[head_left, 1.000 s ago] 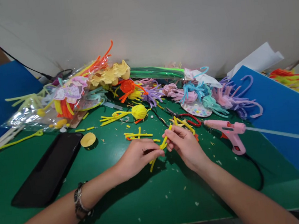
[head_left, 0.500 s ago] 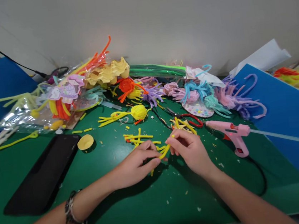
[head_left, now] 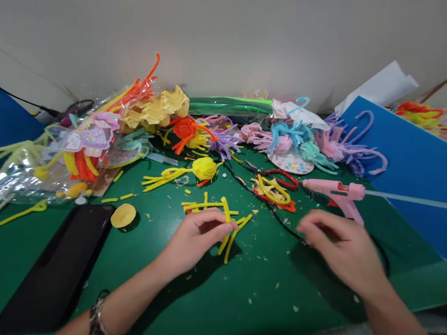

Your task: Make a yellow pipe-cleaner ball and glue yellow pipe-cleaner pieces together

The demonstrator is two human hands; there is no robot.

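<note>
Between the thumb and fingers of my left hand (head_left: 199, 236) a short yellow pipe cleaner (head_left: 225, 210) stands nearly upright. Several cut yellow pipe cleaner pieces (head_left: 237, 237) lie on the green table just beside and behind that hand. My right hand (head_left: 339, 245) is blurred, in the air in front of the pink glue gun (head_left: 341, 190); its fingers are curled, and whether anything is in them I cannot make out. The glue gun lies on its side with a long clear glue stick (head_left: 425, 201) out of its back.
A black phone (head_left: 53, 267) and a round tan disc (head_left: 123, 216) lie at left. Red-handled scissors (head_left: 276, 175) rest near yellow and orange scraps (head_left: 275, 193). Along the wall are pipe cleaner bundles (head_left: 280, 139), an egg carton (head_left: 156, 110) and plastic bags (head_left: 14, 170). A blue board (head_left: 419, 188) stands at right.
My right hand has moved away from the left, to the right toward the glue gun. The pipe cleaner stays in my left hand, now pointing up. The view has shifted slightly.
</note>
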